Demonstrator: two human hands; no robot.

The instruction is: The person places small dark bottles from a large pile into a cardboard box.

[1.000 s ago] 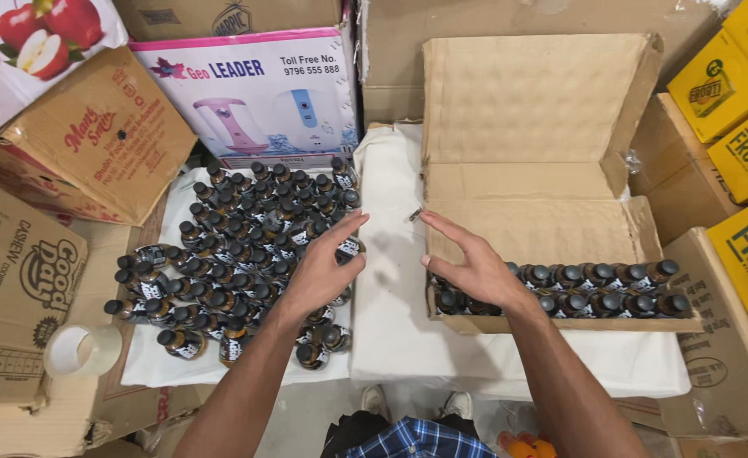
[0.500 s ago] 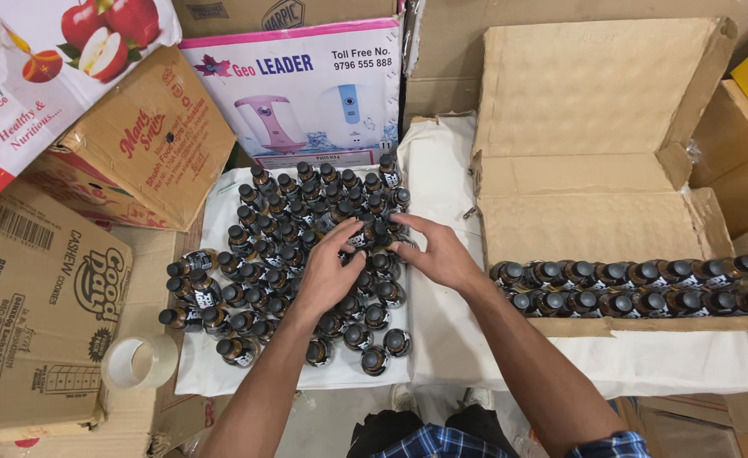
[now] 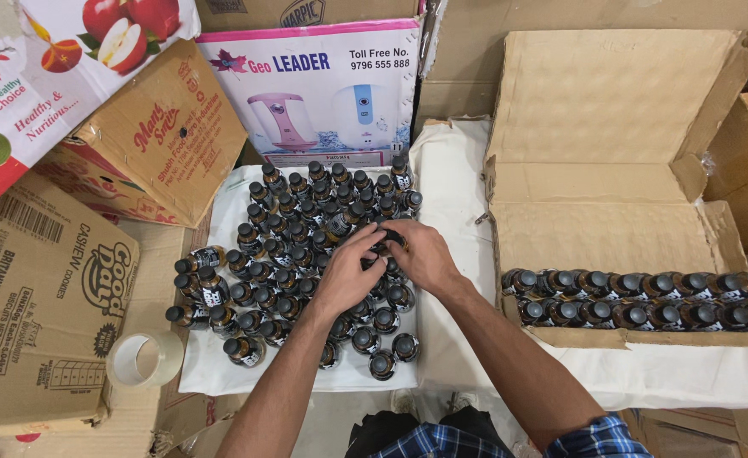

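Both hands [image 3: 386, 259] now over bottle cluster [image 3: 297, 254], open carton [image 3: 620, 212] holding two bottle rows [image 3: 645, 301]

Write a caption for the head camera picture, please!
Both hands gather small dark bottles beside an open cardboard box.

One head-worn camera looks almost straight down from above the person, close enough that both forearms enter from the bottom edge (there is no second view to overlap). Cardboard boxes [image 3: 162, 127] fill the far side, beyond the hands.
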